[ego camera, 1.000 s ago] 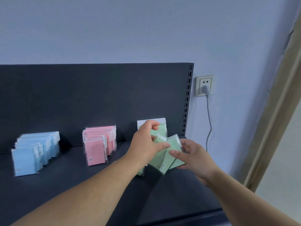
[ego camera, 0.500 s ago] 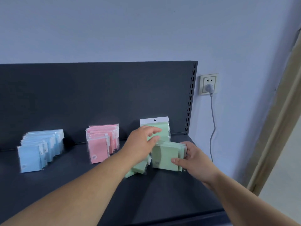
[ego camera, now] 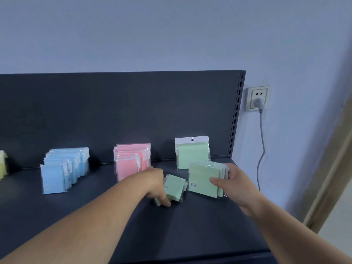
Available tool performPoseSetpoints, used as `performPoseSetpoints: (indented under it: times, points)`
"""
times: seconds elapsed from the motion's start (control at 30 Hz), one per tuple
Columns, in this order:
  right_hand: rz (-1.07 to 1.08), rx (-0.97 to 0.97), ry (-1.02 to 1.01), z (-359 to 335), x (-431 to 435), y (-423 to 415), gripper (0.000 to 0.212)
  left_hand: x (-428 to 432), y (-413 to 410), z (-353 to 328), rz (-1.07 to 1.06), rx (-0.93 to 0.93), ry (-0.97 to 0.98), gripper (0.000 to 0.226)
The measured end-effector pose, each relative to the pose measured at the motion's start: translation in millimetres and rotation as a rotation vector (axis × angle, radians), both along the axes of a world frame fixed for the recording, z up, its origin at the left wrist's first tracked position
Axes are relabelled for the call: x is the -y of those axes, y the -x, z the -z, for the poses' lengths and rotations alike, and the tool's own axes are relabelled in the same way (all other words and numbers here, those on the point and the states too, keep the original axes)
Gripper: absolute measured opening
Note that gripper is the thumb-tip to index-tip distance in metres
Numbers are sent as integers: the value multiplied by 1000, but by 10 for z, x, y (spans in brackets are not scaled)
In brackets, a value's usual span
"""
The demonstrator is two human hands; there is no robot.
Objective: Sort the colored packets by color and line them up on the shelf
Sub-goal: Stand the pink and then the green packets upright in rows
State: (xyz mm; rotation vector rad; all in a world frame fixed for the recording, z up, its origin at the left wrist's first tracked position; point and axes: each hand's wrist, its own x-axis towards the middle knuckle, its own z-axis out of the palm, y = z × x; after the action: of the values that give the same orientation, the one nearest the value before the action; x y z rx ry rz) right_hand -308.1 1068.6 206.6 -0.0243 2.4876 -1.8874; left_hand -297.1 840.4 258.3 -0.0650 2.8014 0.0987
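On the dark shelf (ego camera: 190, 225) stand a row of blue packets (ego camera: 62, 168) and a row of pink packets (ego camera: 131, 161). One green packet (ego camera: 192, 155) leans against the back panel. My right hand (ego camera: 234, 183) holds a small upright stack of green packets (ego camera: 203, 180) on the shelf, thumb on its front. My left hand (ego camera: 158, 185) grips a loose pile of green packets (ego camera: 174, 185) lying tilted on the shelf just left of that stack. Its fingers curl round the pile's lower edge.
Yellow packets (ego camera: 2, 164) show at the far left edge. A wall socket (ego camera: 258, 98) with a plug and grey cable (ego camera: 262, 141) sits right of the shelf's slotted upright. The shelf's front edge runs along the bottom.
The green packets came down from the air onto the shelf. My right hand stood its stack upright; my left hand dropped lower onto the loose pile. The view shifted right.
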Motion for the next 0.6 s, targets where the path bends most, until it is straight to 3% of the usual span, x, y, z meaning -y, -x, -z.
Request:
performPoseSetpoints:
  times: [0.13,0.27,0.43,0.6]
  points:
    - [33,9,38,1,8,6,31,25,31,80,-81,-47,-283,111]
    - [11,23,15,11,20,3,33,-80,54,252,-148,-219,-558,105]
    - [30,13,27,27,34,-37,29,-73,98,325,-258,-178,-691,115]
    - [43,17,31,40,45,-48,31,-85,98,289,-204,-127,-578,105]
